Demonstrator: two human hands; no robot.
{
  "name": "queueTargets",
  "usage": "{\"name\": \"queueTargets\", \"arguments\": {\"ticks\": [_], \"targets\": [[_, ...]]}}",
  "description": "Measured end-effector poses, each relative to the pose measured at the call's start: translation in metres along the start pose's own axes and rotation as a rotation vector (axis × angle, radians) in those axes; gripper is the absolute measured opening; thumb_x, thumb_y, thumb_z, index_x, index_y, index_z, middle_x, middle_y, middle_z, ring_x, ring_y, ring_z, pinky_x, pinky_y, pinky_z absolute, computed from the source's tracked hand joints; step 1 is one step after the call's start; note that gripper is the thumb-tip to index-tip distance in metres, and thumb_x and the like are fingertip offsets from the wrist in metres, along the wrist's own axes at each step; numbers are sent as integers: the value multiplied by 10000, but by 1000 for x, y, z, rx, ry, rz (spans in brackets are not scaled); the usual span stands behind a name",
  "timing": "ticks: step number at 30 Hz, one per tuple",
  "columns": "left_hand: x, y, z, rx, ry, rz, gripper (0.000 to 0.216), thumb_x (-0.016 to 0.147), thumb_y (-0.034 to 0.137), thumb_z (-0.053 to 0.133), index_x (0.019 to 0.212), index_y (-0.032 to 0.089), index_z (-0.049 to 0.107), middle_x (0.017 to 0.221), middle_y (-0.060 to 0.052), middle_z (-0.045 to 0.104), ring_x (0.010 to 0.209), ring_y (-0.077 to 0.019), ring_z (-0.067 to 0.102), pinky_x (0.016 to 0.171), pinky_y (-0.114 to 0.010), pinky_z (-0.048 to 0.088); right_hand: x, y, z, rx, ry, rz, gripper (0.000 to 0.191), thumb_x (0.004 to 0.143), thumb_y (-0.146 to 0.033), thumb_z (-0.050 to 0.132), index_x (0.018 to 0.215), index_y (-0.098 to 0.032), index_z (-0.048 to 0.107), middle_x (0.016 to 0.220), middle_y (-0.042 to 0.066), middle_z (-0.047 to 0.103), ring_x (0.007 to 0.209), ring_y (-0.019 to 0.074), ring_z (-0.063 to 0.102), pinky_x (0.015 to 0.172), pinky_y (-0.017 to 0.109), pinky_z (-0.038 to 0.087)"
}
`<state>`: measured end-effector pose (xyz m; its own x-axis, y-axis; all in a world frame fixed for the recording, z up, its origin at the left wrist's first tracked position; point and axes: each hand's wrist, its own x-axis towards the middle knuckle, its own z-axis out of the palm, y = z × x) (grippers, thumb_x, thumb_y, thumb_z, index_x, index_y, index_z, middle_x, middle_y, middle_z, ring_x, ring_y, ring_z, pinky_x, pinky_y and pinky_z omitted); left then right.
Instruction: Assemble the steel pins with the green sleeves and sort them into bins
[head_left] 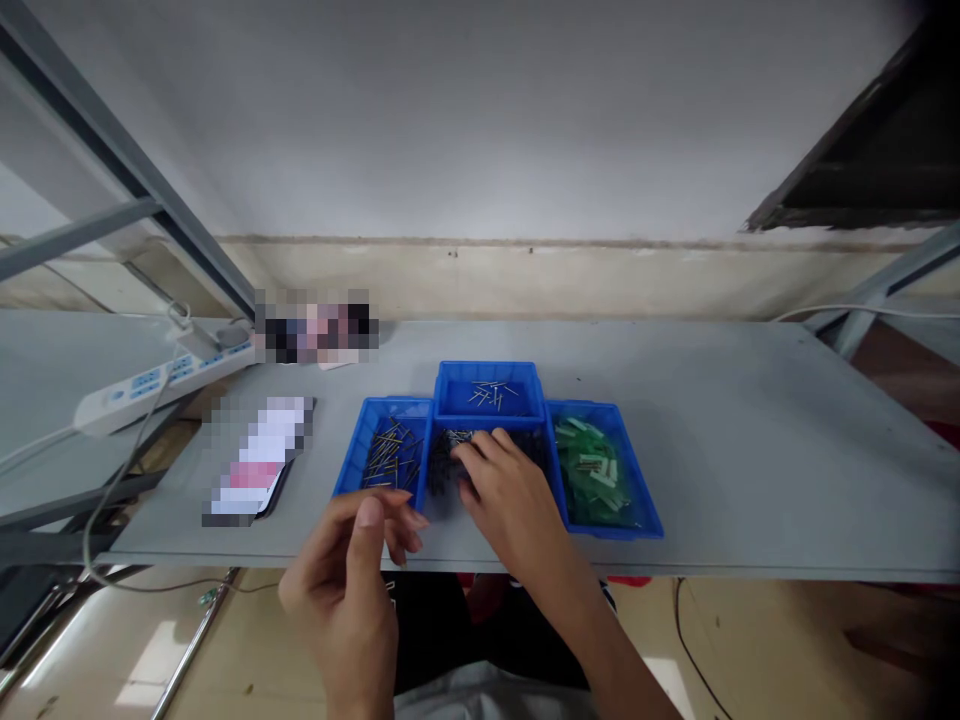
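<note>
My right hand (510, 490) reaches over the near middle blue tray (551, 465), which holds small dark metal pieces (450, 440), possibly screws. Its fingers bend down toward them, with thumb and index finger apart and no held piece visible. My left hand (352, 560) hovers at the table's front edge, below the left blue tray (349, 470). The fingers are loosely curled and apart, and I see nothing in them. Long thin screws or pins (390, 450) lie in that left tray. White plastic pieces (600, 470) on green film fill the right blue tray (651, 515).
Behind the middle tray, a far blue tray (450, 375) holds several silvery pins (491, 395). A phone (262, 460) lies at left, near a white power strip (165, 385) with a hanging cable. A blurred-out item (319, 330) stands by the wall. Metal frame posts rise at both sides.
</note>
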<state>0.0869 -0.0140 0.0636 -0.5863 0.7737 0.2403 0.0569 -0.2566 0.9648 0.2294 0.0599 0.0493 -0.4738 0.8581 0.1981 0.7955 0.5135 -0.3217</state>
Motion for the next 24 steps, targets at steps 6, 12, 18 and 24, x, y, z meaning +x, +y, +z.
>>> {"name": "queueTargets", "arguments": {"ticks": [6, 12, 18, 24], "targets": [[2, 2, -5, 41, -40, 32, 213, 1067, 301, 671, 926, 202, 797, 757, -8, 747, 594, -131, 637, 541, -265, 467, 7, -6, 3, 2, -36, -60, 192, 998, -72, 705, 1154, -178, 744, 1206, 111, 732, 1192, 313, 651, 1052, 447, 581], [1, 1, -7, 71, -18, 44, 227, 1059, 328, 676, 911, 204, 797, 744, -17, 747, 589, -145, 641, 525, -269, 471, 8, -5, 9, -18, -42, -61, 159, 1002, -67, 691, 1087, -191, 744, 1170, 96, 727, 1165, 299, 660, 1029, 426, 585], [3, -5, -8, 45, -64, 20, 235, 1066, 348, 696, 915, 205, 803, 801, -26, 776, 613, -136, 651, 538, -260, 497, 9, -5, 10, -2, -65, -55, 151, 1010, -73, 691, 1071, -200, 746, 1181, 96, 737, 1177, 297, 670, 1040, 432, 587], [6, -3, -5, 43, -48, 36, 233, 1066, 335, 687, 914, 206, 808, 774, -19, 766, 607, -135, 646, 537, -258, 491, 10, -4, 9, -14, -49, -82, 136, 990, -74, 710, 1042, -197, 738, 1156, 88, 739, 1174, 299, 687, 1019, 426, 598]]}}
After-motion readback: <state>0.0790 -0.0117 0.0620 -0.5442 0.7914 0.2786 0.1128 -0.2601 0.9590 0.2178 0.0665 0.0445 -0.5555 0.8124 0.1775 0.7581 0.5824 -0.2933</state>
